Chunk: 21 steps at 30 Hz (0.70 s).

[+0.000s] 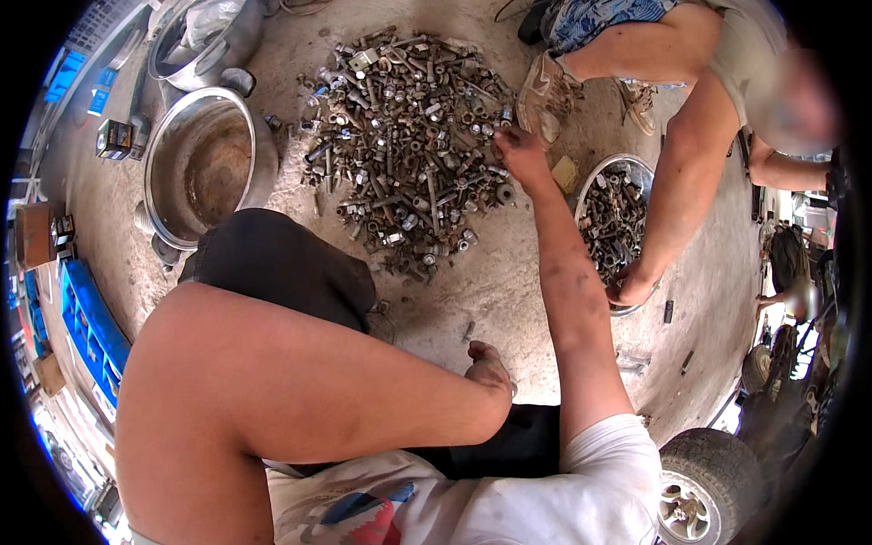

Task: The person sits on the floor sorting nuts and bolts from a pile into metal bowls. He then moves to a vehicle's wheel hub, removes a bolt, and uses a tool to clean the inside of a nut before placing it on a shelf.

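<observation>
Right hand (pixel 520 150): fingers curled down onto the near right edge of the heap of nuts and bolts (pixel 409 145); the grip looks closed about small pieces, though what exactly it holds cannot be told. Arm stretched long and nearly straight from the white sleeve.

Left hand (pixel 489 368): resting low by the knee, fingers loosely bent, seemingly holding nothing; whether the grip is open or closed cannot be told.

Step in hand, by judgement: picking through the heap, sorting pieces. The next move would call for a firm pinch on one piece and a lift clear of its neighbours.

Heap: spread on the concrete floor (pixel 490 291), grey and rusty hardware, well mixed.

Steel bowl (pixel 263 145): large, empty, left of the heap, on the floor.

Small metal bowl (pixel 636 168): right of the heap, filled with sorted bolts.

Second person's hand (pixel 633 289): on the near rim of that small bowl; the person squats opposite, sandalled foot (pixel 545 95) touching the heap's far right edge.

Tyre (pixel 713 486): lower right, well apart.
</observation>
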Motion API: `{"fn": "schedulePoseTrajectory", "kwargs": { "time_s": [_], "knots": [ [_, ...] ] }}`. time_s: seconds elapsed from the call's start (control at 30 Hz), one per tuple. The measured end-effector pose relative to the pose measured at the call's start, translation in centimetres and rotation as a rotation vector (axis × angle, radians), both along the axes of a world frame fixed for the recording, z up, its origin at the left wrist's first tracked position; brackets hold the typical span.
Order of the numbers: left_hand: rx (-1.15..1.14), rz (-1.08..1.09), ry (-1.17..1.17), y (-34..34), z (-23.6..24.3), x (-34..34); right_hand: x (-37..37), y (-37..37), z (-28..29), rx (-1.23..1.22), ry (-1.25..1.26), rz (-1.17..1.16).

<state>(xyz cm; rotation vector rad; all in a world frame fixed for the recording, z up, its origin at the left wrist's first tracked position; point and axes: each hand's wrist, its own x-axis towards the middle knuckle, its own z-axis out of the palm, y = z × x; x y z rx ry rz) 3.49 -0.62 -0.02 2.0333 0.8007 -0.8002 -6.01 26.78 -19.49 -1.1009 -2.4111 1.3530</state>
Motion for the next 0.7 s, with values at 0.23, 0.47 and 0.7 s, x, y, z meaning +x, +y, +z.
{"fn": "schedulePoseTrajectory", "kwargs": {
  "time_s": [0.23, 0.47, 0.7],
  "knots": [
    [0.005, 0.022, 0.011, -0.4, 2.0, -3.6, -6.8, -4.3, -1.5, 0.340, 0.075, 0.178],
    [0.035, 0.161, 0.005, -2.7, 0.4, -5.8, -14.7, -7.7, -2.3, 0.379, -0.184, 0.238],
    [-0.032, 0.199, -0.012, -2.6, 1.5, -7.5, -16.6, -5.2, 1.0, 0.562, -0.621, 0.278]
  ]
}}
